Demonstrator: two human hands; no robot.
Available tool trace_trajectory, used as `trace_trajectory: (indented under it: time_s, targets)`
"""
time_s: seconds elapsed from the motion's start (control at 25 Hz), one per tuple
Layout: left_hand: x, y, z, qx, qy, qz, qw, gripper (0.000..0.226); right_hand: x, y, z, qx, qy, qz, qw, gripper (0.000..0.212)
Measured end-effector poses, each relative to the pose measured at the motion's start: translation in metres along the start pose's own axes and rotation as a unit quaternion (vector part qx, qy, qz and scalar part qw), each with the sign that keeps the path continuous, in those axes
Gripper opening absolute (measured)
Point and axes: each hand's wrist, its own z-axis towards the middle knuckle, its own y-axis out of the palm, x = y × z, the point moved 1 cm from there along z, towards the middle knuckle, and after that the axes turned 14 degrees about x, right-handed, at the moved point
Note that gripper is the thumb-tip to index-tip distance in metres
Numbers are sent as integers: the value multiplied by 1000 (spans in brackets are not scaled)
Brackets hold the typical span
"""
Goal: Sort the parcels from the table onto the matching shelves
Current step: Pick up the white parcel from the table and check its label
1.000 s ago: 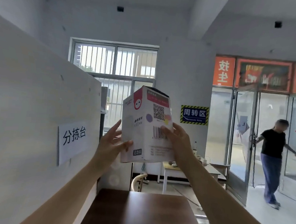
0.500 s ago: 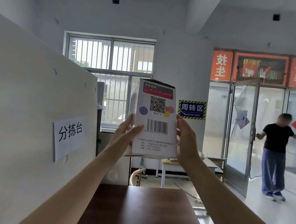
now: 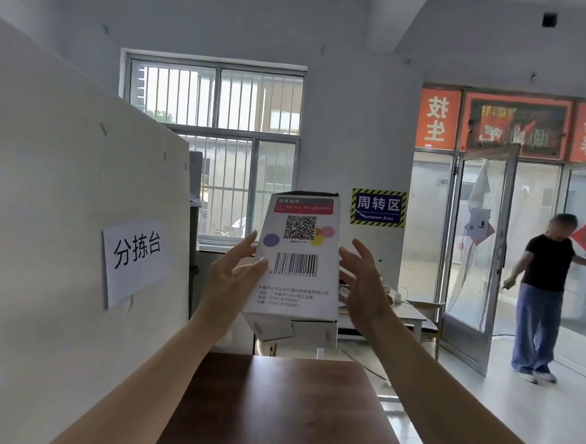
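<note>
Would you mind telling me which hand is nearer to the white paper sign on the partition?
Left. The left hand is at the box's left edge, on the side toward the paper sign. The right hand is at the box's far edge, farther from it.

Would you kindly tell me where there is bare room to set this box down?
The brown table below the white box shows bare wood between the forearms, bordered left by the white partition. The small desk behind looks cluttered.
</note>
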Motion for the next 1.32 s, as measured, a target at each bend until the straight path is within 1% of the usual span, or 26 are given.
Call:
trace_trajectory:
  time_s: [0.04, 0.08, 0.12, 0.16, 0.24, 0.28, 0.32, 0.36, 0.4, 0.44, 0.48, 0.56, 0.6, 0.64, 0.72, 0.76, 0.88, 1.0, 1.08, 1.32]
  targets:
    - [0, -1, 0, 8, -5, 0, 1000, 49, 0, -1, 0, 2, 12, -7, 1000, 95]
    - [0, -3, 0, 12, -2, 1, 1000, 50, -2, -3, 0, 5, 12, -18, 1000, 102]
    - [1, -5, 0, 14, 2, 3, 1000, 50, -3, -5, 1, 15, 8, -31, 999, 101]
    - [2, -7, 1, 14, 6, 4, 1000, 49, -4, -7, 3, 26, 1, -37, 999, 94]
    - [3, -9, 5, 11, 8, -3, 1000, 40, -8, -9, 4, 38, -17, -20, 999, 71]
    - [4, -10, 6, 10, 10, -9, 1000, 34, -9, -10, 5, 41, -24, 1, 999, 66]
    - [2, -10, 9, 11, 12, -11, 1000, 28, -10, -12, 6, 44, -24, 22, 999, 68]
    - [0, -9, 10, 10, 12, -14, 1000, 24, -12, -13, 7, 45, -22, 37, 998, 70]
    - [-3, -7, 10, 9, 12, -12, 1000, 24, -13, -13, 7, 45, -30, 43, 998, 65]
    - [-5, -5, 9, 6, 13, -7, 1000, 29, -14, -13, 6, 50, -38, 46, 997, 53]
    - [-6, -1, 8, 0, 14, 0, 1000, 39, -15, -12, 5, 55, -43, 51, 996, 37]
    - [-5, 6, 5, -24, 13, 5, 1000, 67, -17, -8, 4, 67, -59, 77, 993, 11]
    - [-4, 8, 5, -44, 10, -1, 999, 77, -19, -6, 2, 66, -68, 90, 991, 13]
    - [-4, 10, 4, -67, 3, -10, 998, 81, -20, -5, 2, 60, -69, 100, 991, 19]
    - [-5, 12, 4, -108, -15, -18, 994, 80, -24, -3, 2, 43, -65, 109, 991, 25]
    - [-5, 13, 2, -113, -19, -16, 993, 77, -25, -3, 2, 35, -66, 108, 991, 27]
    - [-5, 18, -4, -86, -10, -24, 996, 71, -23, -3, 1, 26, -74, 106, 991, 28]
    - [-6, 19, -8, -57, -2, -57, 997, 61, -17, -2, -2, 34, -78, 92, 992, 27]
    - [-8, 18, -9, -39, 10, -58, 998, 57, -13, -1, -4, 37, -79, 75, 993, 28]
    - [-9, 16, -11, -19, 31, -51, 998, 56, -13, 6, -9, 54, -99, 42, 993, 27]
